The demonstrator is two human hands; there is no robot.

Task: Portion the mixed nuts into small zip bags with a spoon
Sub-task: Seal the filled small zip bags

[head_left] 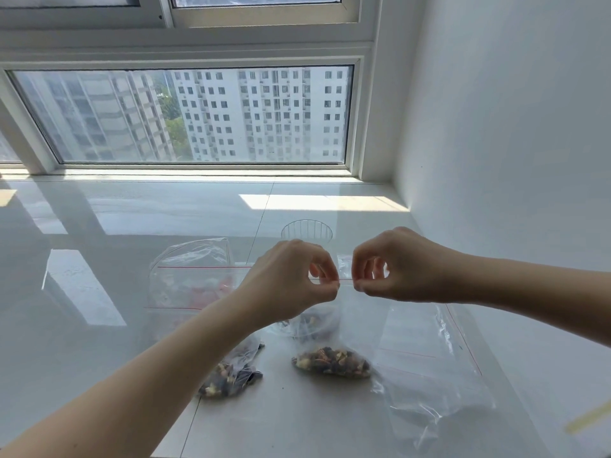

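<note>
A small clear zip bag [334, 360] with mixed nuts at its bottom hangs above the white floor. My left hand [291, 280] and my right hand [393, 267] pinch its red zip strip at the top, fingertips close together. A second small bag of nuts [231, 375] lies on the floor to the left, partly under my left forearm. Behind the held bag sits a clear container [314, 325] holding more nuts, mostly hidden. No spoon is visible.
A large clear zip bag [195, 279] stands at the left behind my hands. Empty zip bags [426, 355] lie to the right. A clear ribbed cup [306, 230] sits farther back. A white wall [515, 160] runs along the right, a window at the back.
</note>
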